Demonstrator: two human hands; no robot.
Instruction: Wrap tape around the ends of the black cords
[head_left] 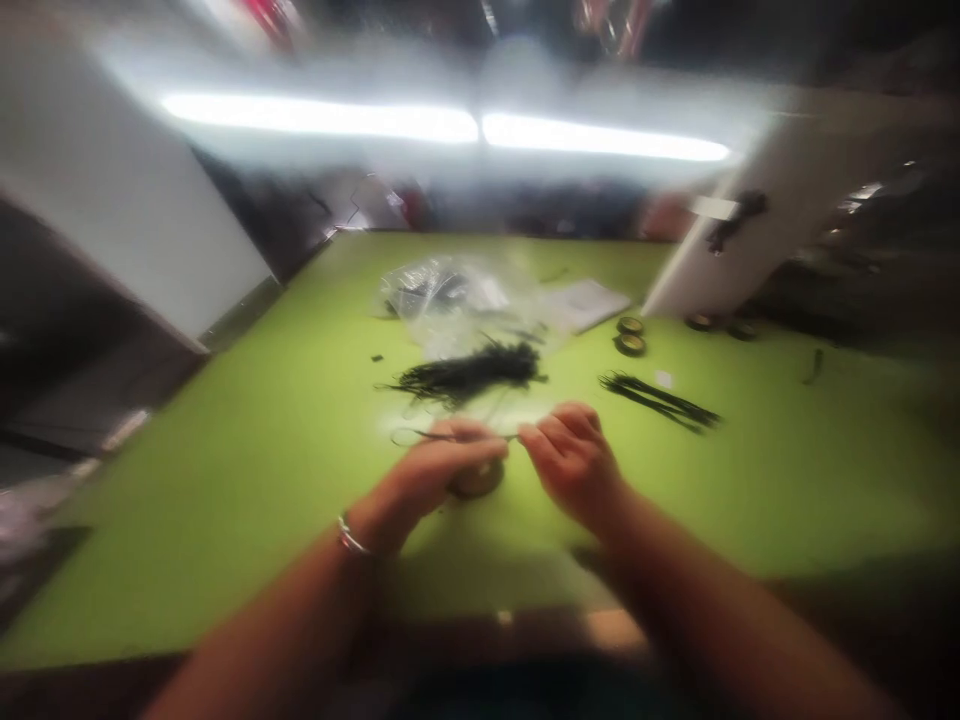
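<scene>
Near the front middle of the green table, my left hand (457,455) pinches a thin black cord (427,435), whose looped end sticks out to the left. A round tape roll (478,480) shows under its fingers. My right hand (570,450) is closed on the cord's other end, just right of the left fingertips. Behind both hands lies a tangled bundle of black cords (472,373). A smaller, straighter bunch of black cords (660,400) rests to the right.
Clear plastic bags (450,295) lie behind the bundle, beside a white pad (586,303). Two tape rolls (630,345) sit right of it. White panels (135,180) flank the green table (247,430), and bright tube lights hang above.
</scene>
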